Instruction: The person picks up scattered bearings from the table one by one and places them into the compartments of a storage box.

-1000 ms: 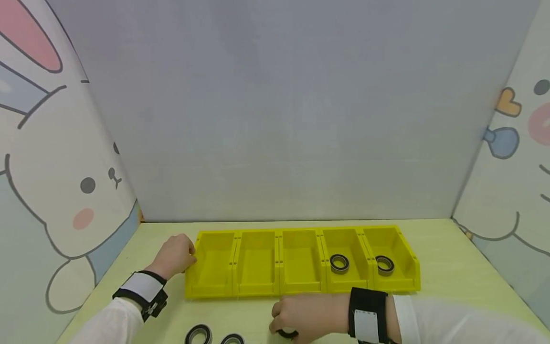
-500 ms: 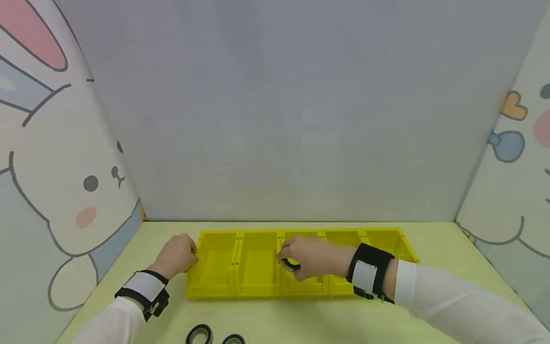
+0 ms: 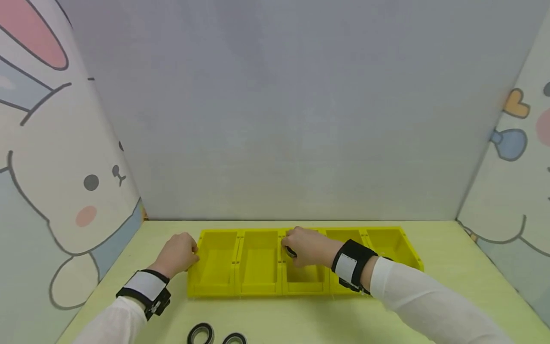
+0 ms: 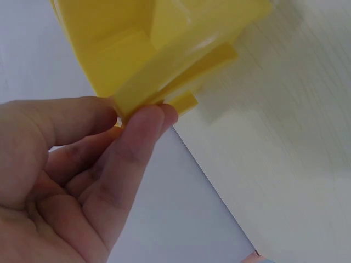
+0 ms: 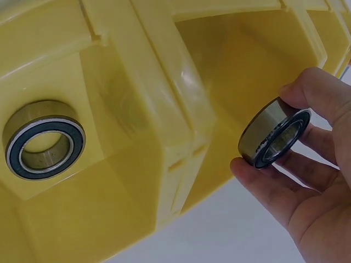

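Over the middle compartment of the yellow tray, a tilted ring is being pinched by the right hand. In a neighbouring compartment, another ring is sitting. At nine o'clock from the right hand, the left hand is pinching the tray's end. At eight o'clock, two loose rings are lying on the surface.

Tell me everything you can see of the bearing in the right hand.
The bearing is a short, thick ring: a smooth, metallic-looking outer side, a dark band on the visible face, a paler inner ring and an open centre. Pale flecks show along the dark edge. It is tilted, pinched between thumb and fingers of the right hand, at the middle yellow compartment. Whether it touches a compartment wall, I can't tell.
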Motion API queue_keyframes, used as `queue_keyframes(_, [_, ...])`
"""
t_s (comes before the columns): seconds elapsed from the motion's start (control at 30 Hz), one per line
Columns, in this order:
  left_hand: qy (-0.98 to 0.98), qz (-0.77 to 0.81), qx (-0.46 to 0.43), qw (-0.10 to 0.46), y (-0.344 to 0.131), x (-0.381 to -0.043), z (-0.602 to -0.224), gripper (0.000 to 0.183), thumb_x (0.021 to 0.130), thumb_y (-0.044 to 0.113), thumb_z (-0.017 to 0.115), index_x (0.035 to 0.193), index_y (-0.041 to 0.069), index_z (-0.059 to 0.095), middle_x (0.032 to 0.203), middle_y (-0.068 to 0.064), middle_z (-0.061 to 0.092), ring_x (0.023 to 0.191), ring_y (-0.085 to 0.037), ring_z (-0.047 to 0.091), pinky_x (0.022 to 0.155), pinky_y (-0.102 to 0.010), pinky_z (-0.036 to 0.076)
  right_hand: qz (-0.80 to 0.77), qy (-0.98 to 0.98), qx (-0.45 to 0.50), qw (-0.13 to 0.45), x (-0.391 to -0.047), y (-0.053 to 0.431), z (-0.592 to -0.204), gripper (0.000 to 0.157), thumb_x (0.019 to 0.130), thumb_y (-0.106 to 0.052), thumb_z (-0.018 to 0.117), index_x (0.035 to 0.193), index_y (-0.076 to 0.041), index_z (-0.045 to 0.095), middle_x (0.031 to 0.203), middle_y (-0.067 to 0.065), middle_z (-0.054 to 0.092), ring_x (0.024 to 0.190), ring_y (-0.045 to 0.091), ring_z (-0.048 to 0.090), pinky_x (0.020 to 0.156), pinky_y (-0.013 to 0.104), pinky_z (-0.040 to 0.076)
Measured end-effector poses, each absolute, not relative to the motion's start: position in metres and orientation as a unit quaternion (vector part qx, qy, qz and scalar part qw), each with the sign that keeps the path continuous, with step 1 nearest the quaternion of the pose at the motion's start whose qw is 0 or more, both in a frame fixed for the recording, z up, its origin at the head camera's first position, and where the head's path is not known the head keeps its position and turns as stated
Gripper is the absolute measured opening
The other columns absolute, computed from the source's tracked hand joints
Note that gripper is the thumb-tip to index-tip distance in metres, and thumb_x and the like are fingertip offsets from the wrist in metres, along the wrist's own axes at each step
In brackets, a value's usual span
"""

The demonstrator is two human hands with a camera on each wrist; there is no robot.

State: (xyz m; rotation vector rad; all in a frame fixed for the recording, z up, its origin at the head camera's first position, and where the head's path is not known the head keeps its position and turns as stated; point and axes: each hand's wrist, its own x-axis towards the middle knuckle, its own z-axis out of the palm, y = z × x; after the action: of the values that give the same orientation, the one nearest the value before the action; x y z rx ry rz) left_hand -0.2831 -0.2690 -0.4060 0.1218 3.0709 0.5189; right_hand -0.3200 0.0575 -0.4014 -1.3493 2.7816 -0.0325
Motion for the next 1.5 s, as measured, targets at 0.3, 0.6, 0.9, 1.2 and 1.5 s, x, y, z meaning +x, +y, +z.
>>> queue_keyframes(0.3, [0.985, 0.168, 0.036, 0.010, -0.268, -0.283, -0.407, 0.012, 0.081, 0.002, 0.068, 0.070, 0.001, 0.063, 0.065, -0.005, 0.055, 0.051, -0.014, 0.051, 0.048, -0.024, 0.047, -0.027, 0.918, -0.395, 0.033, -0.322, 0.062, -0.403, 0.017, 0.076, -0.010, 0.076, 0.086, -0.007, 0.062, 0.063, -0.004, 0.038, 0.056, 0.010, 0.034, 0.053, 0.023, 0.031])
queue_keyframes(0.6, [0.985, 0.167, 0.021, 0.023, -0.269, -0.282, -0.405, 0.006, 0.081, 0.003, 0.069, 0.078, -0.002, 0.067, 0.073, -0.009, 0.061, 0.054, -0.015, 0.054, 0.050, -0.025, 0.049, -0.022, 0.906, -0.421, 0.033, -0.324, 0.062, -0.431, 0.012, 0.081, -0.002, 0.069, 0.077, -0.007, 0.059, 0.061, -0.004, 0.033, 0.054, 0.009, 0.030, 0.052, 0.021, 0.026])
queue_keyframes(0.9, [0.986, 0.162, 0.034, 0.018, -0.270, -0.284, -0.406, 0.008, 0.081, 0.003, 0.069, 0.084, -0.004, 0.069, 0.078, -0.012, 0.065, 0.055, -0.014, 0.056, 0.050, -0.026, 0.050, -0.005, 0.912, -0.405, 0.066, -0.324, 0.060, -0.450, 0.008, 0.082, -0.007, 0.069, 0.079, -0.011, 0.063, 0.067, -0.004, 0.050, 0.058, 0.009, 0.040, 0.054, 0.020, 0.036])
queue_keyframes(1.2, [0.985, 0.169, 0.028, 0.024, -0.269, -0.283, -0.403, 0.008, 0.081, 0.003, 0.069, 0.085, -0.005, 0.068, 0.080, -0.013, 0.065, 0.057, -0.015, 0.056, 0.051, -0.026, 0.051, -0.006, 0.913, -0.399, 0.082, -0.321, 0.061, -0.450, 0.010, 0.083, -0.002, 0.066, 0.082, -0.011, 0.064, 0.070, -0.004, 0.052, 0.059, 0.009, 0.040, 0.056, 0.021, 0.037])
queue_keyframes(1.5, [0.985, 0.170, 0.023, 0.027, -0.267, -0.281, -0.401, 0.009, 0.081, 0.002, 0.069, 0.085, -0.005, 0.068, 0.081, -0.014, 0.064, 0.059, -0.016, 0.056, 0.053, -0.027, 0.051, 0.000, 0.916, -0.393, 0.081, -0.319, 0.060, -0.452, 0.011, 0.084, -0.001, 0.066, 0.084, -0.012, 0.066, 0.074, -0.003, 0.056, 0.062, 0.010, 0.044, 0.059, 0.020, 0.040])
